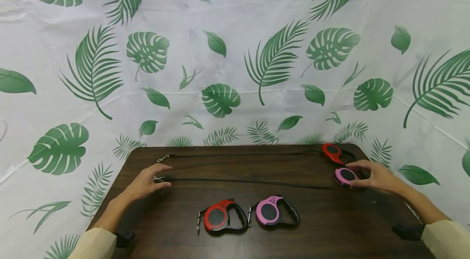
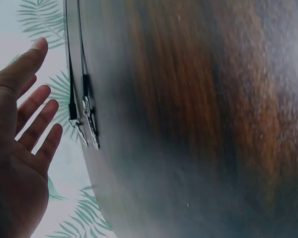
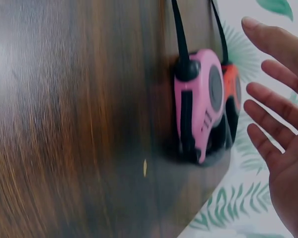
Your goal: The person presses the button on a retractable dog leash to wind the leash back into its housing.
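Observation:
My left hand (image 1: 147, 181) hovers near the metal clip (image 1: 159, 178) of a pulled-out black cord (image 1: 242, 181). In the left wrist view its fingers are spread and hold nothing. That cord runs across to a pink retractable dog leash (image 1: 345, 175) at the right. Close over this leash is my right hand (image 1: 376, 177), its fingers apart and holding nothing in the right wrist view. Behind the pink leash lies a red retractable leash (image 1: 331, 151), its cord (image 1: 249, 154) also stretched leftward to a metal clip (image 1: 163, 158).
Nearer on the dark wooden table (image 1: 176, 242) lie a second red leash (image 1: 216, 218) and a second pink leash (image 1: 269, 212), with cords wound in and clips at their left. A white cloth with green leaves (image 1: 220, 100) hangs behind the table.

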The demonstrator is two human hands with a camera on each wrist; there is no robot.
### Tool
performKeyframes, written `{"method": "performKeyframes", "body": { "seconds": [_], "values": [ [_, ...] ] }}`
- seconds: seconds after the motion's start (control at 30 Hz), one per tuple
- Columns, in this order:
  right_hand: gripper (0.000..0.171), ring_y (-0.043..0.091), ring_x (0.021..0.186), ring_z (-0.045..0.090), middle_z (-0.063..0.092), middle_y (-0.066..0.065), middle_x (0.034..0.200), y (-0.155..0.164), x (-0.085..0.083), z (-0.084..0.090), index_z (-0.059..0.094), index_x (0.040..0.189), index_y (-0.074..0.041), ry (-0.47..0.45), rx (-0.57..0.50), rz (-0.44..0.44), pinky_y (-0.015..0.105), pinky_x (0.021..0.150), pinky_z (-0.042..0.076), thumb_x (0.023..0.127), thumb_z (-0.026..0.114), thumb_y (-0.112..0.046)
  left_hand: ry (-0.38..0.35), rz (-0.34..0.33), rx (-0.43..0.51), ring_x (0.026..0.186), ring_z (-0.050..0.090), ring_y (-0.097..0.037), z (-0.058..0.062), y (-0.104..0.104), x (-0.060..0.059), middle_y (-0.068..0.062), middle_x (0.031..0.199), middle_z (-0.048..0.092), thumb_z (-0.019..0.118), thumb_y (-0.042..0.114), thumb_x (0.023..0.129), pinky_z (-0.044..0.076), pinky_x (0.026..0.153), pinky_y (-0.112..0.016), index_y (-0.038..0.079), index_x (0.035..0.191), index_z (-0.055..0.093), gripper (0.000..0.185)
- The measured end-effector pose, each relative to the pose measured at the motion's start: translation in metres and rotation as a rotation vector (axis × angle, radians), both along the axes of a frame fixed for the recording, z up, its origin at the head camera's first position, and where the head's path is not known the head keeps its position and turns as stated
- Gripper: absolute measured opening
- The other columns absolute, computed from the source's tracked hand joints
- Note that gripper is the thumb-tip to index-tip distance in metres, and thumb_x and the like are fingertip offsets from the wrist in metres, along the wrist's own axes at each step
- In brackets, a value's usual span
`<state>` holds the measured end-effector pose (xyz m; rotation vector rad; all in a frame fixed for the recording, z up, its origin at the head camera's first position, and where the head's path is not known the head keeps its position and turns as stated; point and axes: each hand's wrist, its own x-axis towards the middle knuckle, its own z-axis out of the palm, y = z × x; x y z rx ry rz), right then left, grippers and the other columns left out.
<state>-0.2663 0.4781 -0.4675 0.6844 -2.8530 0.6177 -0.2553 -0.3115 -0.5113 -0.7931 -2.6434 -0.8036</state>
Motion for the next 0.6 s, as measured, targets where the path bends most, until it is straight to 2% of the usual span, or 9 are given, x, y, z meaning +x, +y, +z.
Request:
{"method": "performKeyframes", "body": {
  "seconds": [0.1, 0.27, 0.47, 0.6],
  "values": [
    [0.059, 0.021, 0.105, 0.069, 0.075, 0.011, 0.119, 0.007, 0.0, 0.0, 0.072, 0.13, -0.006, -0.028, 0.009, -0.042, 0.028, 0.085, 0.056, 0.083, 0.092, -0.034, 0.007, -0.001, -0.007, 0.113, 0.069, -0.042, -0.003, -0.003, -0.001, -0.019, 0.122, 0.072, 0.09, 0.011, 0.083, 0.057, 0.091, -0.058, -0.004, 0.128, 0.069, 0.052],
    [0.063, 0.036, 0.107, 0.07, 0.075, 0.012, 0.119, 0.014, -0.001, -0.002, 0.072, 0.129, -0.004, -0.03, 0.053, -0.047, 0.035, 0.085, 0.058, 0.081, 0.093, -0.038, 0.001, 0.001, -0.008, 0.112, 0.069, -0.044, -0.005, -0.005, -0.004, -0.02, 0.121, 0.072, 0.09, 0.012, 0.084, 0.057, 0.089, -0.058, -0.005, 0.126, 0.069, 0.05],
    [0.07, 0.035, 0.103, 0.071, 0.076, 0.01, 0.115, 0.019, -0.005, -0.011, 0.072, 0.128, -0.004, 0.017, 0.126, -0.036, 0.049, 0.084, 0.058, 0.076, 0.095, -0.045, -0.038, 0.017, -0.02, 0.115, 0.068, -0.044, -0.007, -0.006, -0.006, -0.018, 0.121, 0.073, 0.089, 0.016, 0.086, 0.055, 0.093, -0.061, -0.003, 0.125, 0.071, 0.047],
    [0.073, 0.033, 0.101, 0.07, 0.075, 0.009, 0.113, 0.021, -0.007, -0.018, 0.071, 0.129, -0.004, 0.023, 0.136, -0.035, 0.049, 0.083, 0.058, 0.075, 0.096, -0.046, -0.06, 0.016, -0.026, 0.114, 0.068, -0.044, -0.011, -0.006, -0.008, -0.017, 0.119, 0.073, 0.089, 0.017, 0.087, 0.053, 0.095, -0.062, -0.002, 0.122, 0.073, 0.043]
  ]
}}
